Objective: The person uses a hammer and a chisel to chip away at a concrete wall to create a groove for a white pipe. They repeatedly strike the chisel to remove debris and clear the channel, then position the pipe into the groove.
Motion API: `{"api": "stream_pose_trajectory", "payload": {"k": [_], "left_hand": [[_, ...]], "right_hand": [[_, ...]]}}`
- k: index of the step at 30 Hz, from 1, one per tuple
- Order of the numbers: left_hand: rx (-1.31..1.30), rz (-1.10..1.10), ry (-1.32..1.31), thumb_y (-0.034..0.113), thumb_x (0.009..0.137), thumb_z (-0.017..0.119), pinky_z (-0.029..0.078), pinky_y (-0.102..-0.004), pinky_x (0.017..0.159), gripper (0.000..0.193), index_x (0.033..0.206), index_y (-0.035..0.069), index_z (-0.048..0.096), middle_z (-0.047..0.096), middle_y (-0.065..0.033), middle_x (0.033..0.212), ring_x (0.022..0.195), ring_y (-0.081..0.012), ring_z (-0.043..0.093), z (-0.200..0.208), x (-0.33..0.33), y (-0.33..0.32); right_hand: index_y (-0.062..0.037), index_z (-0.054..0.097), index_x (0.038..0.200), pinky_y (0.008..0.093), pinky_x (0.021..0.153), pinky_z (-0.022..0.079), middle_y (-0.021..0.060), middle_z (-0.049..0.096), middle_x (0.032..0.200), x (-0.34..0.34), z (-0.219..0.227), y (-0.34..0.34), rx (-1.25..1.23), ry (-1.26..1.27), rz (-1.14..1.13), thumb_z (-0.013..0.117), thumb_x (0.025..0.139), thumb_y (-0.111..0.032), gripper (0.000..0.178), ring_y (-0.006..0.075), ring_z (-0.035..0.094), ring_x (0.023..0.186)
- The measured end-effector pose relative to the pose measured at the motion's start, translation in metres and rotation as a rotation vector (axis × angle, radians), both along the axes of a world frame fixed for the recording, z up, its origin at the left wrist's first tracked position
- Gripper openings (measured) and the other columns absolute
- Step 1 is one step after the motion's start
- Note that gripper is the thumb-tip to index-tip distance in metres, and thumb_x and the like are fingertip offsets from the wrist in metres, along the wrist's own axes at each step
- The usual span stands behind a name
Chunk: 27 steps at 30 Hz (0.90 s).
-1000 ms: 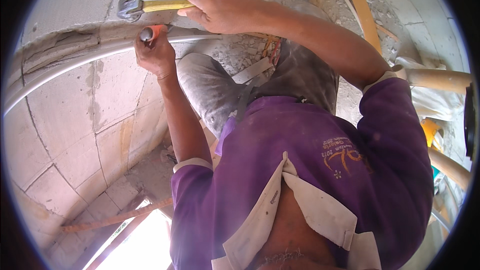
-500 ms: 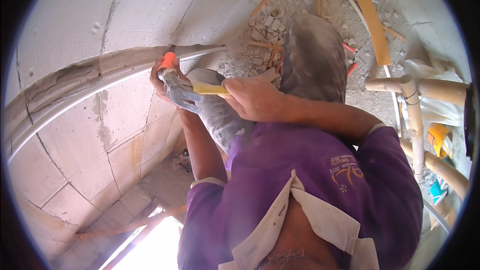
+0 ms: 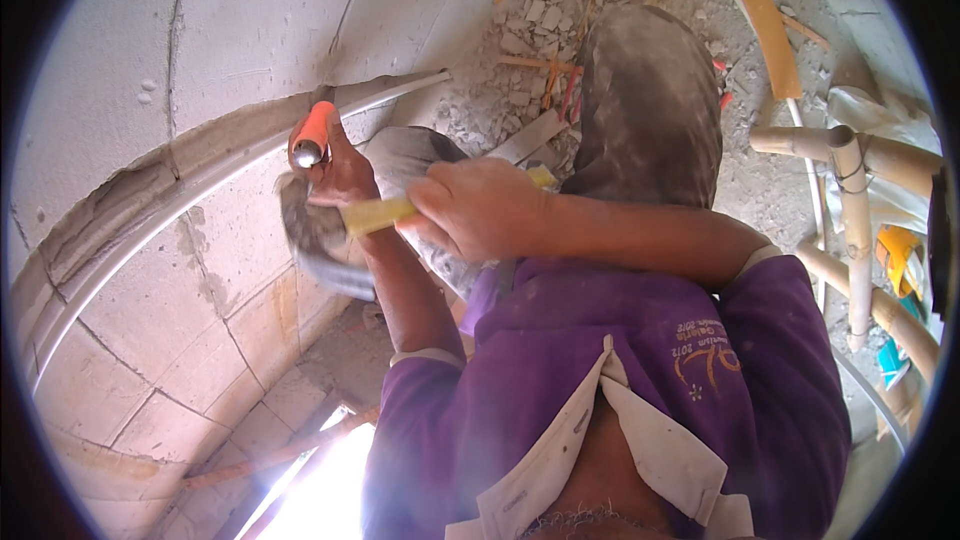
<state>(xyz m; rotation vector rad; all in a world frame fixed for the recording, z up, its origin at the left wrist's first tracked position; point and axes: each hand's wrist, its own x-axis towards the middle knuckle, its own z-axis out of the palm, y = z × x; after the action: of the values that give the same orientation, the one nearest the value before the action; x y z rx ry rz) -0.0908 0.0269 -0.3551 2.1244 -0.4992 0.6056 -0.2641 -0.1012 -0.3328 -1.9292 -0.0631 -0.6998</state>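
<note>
- Head view: your left hand [image 3: 335, 165] is wrapped tight round an orange-handled chisel [image 3: 312, 135], held up against the grey block wall [image 3: 120, 60] where a groove [image 3: 200, 155] has been cut along it.
- The chisel's long axis runs from your fist up and away toward the groove; its orange butt end faces back at you, just above your knuckles. The working tip is hidden behind the handle and hand, so you cannot tell whether it touches the wall.
- Your right hand [image 3: 480, 210] is closed firmly on the yellow handle of a hammer [image 3: 375, 215], which lies nearly level, running leftward from your fist.
- The hammer head [image 3: 310, 240] is smeared by motion; it seems to sit just below and slightly left of the chisel's butt, very near your left wrist.
- So the butt lies up and a little right of the hammer head, with your left fingers between the two; the right hand is the farther one from the wall.
- A thin white pipe [image 3: 150, 230] lies in the groove, below and left of the chisel.
- Rubble [image 3: 520, 30] covers the floor beyond your knee.
</note>
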Motion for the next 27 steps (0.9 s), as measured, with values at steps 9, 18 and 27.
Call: {"api": "stream_pose_trajectory", "payload": {"k": [9, 18, 27], "left_hand": [[0.192, -0.002, -0.077, 0.019, 0.091, 0.074, 0.054, -0.0334, 0.080, 0.030, 0.111, 0.000, 0.062, 0.068, -0.0118, 0.104, 0.092, -0.0187, 0.065, 0.007, 0.002, -0.006], [0.107, 0.079, -0.086, 0.013, 0.081, 0.078, 0.053, -0.0302, 0.069, 0.015, 0.077, 0.002, 0.069, 0.074, -0.0063, 0.079, 0.066, -0.0151, 0.065, 0.025, 0.010, -0.028], [0.203, 0.059, -0.064, 0.012, 0.082, 0.077, 0.053, -0.0325, 0.066, 0.013, 0.090, 0.007, 0.068, 0.070, -0.0040, 0.079, 0.067, -0.0176, 0.065, -0.001, 0.017, -0.019]], "right_hand": [[-0.0042, 0.048, 0.077, 0.0403, 0.043, 0.047, 0.0098, 0.053, 0.056, 0.006, 0.006, -0.005, -0.037, 0.297, -0.016, 0.055, 0.098, -0.041, 0.043, 0.0304, 0.059, 0.048], [0.0018, 0.053, 0.084, 0.0406, 0.043, 0.050, 0.0115, 0.056, 0.053, 0.024, 0.012, -0.018, -0.189, 0.221, 0.100, 0.048, 0.102, -0.037, 0.043, 0.0271, 0.061, 0.044], [-0.0016, 0.049, 0.083, 0.0442, 0.040, 0.044, 0.0130, 0.054, 0.054, 0.026, -0.001, -0.015, -0.026, 0.113, 0.083, 0.053, 0.101, -0.037, 0.040, 0.0321, 0.055, 0.042]]}}
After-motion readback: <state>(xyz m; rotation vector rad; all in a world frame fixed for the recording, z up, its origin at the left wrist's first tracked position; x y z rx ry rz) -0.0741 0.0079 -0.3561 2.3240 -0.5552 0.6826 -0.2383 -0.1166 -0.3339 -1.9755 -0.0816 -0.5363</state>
